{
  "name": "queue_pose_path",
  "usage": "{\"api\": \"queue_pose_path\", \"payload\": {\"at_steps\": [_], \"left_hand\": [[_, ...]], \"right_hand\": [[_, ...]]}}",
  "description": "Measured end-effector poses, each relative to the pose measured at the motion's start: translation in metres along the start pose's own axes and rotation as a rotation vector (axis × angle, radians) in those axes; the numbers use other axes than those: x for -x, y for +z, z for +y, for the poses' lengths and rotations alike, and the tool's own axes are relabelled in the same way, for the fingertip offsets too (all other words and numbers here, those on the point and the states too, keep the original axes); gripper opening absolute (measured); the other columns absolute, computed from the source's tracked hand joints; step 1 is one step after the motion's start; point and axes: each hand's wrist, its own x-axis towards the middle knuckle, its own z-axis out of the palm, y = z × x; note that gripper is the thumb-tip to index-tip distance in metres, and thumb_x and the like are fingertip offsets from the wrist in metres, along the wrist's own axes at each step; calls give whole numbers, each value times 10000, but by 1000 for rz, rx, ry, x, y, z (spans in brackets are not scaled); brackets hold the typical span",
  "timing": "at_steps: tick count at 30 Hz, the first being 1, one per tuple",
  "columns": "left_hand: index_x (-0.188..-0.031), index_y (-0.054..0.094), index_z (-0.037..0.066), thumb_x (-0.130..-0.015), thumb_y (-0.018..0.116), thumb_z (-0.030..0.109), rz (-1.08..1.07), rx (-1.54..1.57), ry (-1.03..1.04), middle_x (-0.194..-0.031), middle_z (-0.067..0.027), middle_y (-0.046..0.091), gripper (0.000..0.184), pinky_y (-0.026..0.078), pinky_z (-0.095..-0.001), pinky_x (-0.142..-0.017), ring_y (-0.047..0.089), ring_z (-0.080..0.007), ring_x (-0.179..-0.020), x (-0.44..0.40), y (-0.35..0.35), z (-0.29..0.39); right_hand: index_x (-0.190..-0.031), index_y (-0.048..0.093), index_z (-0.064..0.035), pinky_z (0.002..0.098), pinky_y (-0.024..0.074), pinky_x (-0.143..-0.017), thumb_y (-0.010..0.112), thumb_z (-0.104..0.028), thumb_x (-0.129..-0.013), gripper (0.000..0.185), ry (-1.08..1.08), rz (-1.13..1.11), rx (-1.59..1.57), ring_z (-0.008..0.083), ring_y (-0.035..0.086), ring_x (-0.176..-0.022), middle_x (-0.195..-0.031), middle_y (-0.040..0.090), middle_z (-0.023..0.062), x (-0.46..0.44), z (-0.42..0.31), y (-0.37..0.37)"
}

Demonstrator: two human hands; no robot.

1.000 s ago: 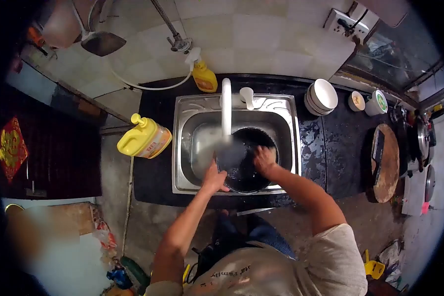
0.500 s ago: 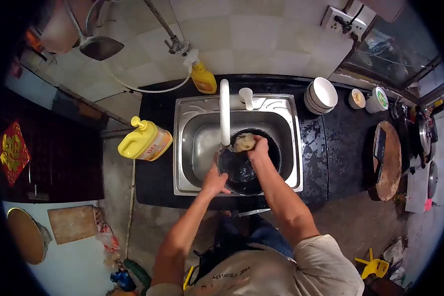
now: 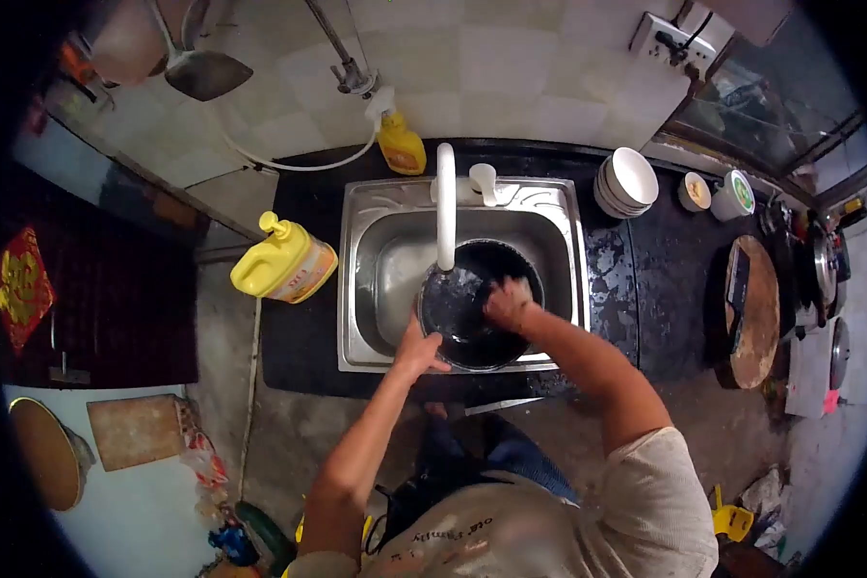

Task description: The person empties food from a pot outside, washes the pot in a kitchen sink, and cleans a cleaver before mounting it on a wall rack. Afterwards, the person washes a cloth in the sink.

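A round black pot [image 3: 458, 313] with a wet, shiny inside sits tilted in the steel sink [image 3: 395, 250]. My left hand [image 3: 417, 353] grips its rim on the near left side, thumb over the edge. Inside the pot, against its right part, is my right hand [image 3: 511, 304], blurred by motion with its fingers curled. The tan sponge it held a moment ago is mostly hidden under the hand. Just above the pot's far left edge ends the white faucet spout [image 3: 445, 217].
A yellow jug [image 3: 287, 260] with a pump stands left of the sink, and a yellow bottle [image 3: 401, 144] behind it. Stacked white bowls [image 3: 629, 183], a small bowl [image 3: 695, 192] and a white tub [image 3: 734, 196] line the back right. A knife [image 3: 737, 294] lies on a round chopping board [image 3: 759, 313].
My right hand has moved down from above the pot's far rim into its inside, taking the sponge out of sight. The pot has turned or shifted slightly; my left hand stays on its rim.
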Motion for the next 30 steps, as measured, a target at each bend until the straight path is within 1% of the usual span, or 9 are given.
{"api": "queue_pose_path", "payload": {"at_steps": [5,10,12,15,17,20,23,26,30], "left_hand": [[-1443,133,169,-771,423,-64,28,37,73,-1322,-171,406,768,601,-379,-486,595,-392,-939,1,2,-7],[-1441,124,189,-776,426,-66,57,-43,68,-1333,-172,390,773,602,-408,-504,572,-411,-979,3,14,3],[-1446,97,236,-792,429,-70,50,-63,46,-1372,-176,346,795,604,-466,-535,530,-443,-1054,-3,21,6],[-1443,111,239,-786,422,-73,44,-71,20,-1379,-168,341,791,604,-460,-528,543,-446,-1031,-11,14,-3],[-1439,120,222,-781,423,-72,72,1,-2,-1360,-169,360,781,605,-453,-523,559,-435,-1003,-8,10,-7],[-1415,172,130,-766,457,-55,76,138,17,-1280,-175,426,732,607,-430,-501,606,-386,-895,3,0,-14],[-1407,198,123,-749,473,-46,76,249,-47,-1255,-171,452,732,605,-429,-494,617,-382,-876,3,-14,-23],[-1351,283,93,-730,447,-60,108,328,-45,-1144,-177,507,660,604,-400,-473,621,-358,-818,0,-23,-36],[-1393,221,103,-747,479,-49,43,258,-5,-1206,-177,494,712,602,-406,-472,629,-369,-856,3,-22,-31]], "right_hand": [[-1038,655,-96,396,434,-885,513,-285,-851,301,-330,484,556,277,493,-1102,-1118,581,60,-33,31,21],[-1063,641,-41,429,461,-899,531,-324,-841,376,34,-298,-367,339,520,-1157,-1191,566,179,9,-21,32],[-1046,663,-28,418,477,-892,514,-222,-833,324,-2,-154,-626,345,613,-1003,-1038,627,229,1,-51,50],[-954,661,-6,370,485,-744,530,-207,-829,270,-338,121,-961,248,617,-852,-936,650,151,-34,-47,51],[-967,613,7,309,436,-663,556,-157,-816,230,-49,55,-1988,133,519,-750,-871,602,60,-29,-48,13],[-1085,592,-14,338,473,-824,575,-80,-785,308,53,600,-1429,241,590,-922,-980,631,142,-17,-39,-4],[-1121,579,-55,355,460,-876,594,-65,-757,364,-265,627,-661,291,572,-985,-1031,617,133,23,-4,-7],[-1154,569,-98,377,465,-835,639,-77,-743,418,152,1113,-661,325,551,-936,-1070,575,130,58,12,-22],[-1239,501,-73,352,487,-745,650,-134,-757,508,322,552,-1238,241,588,-886,-1022,622,120,37,32,55]]}}
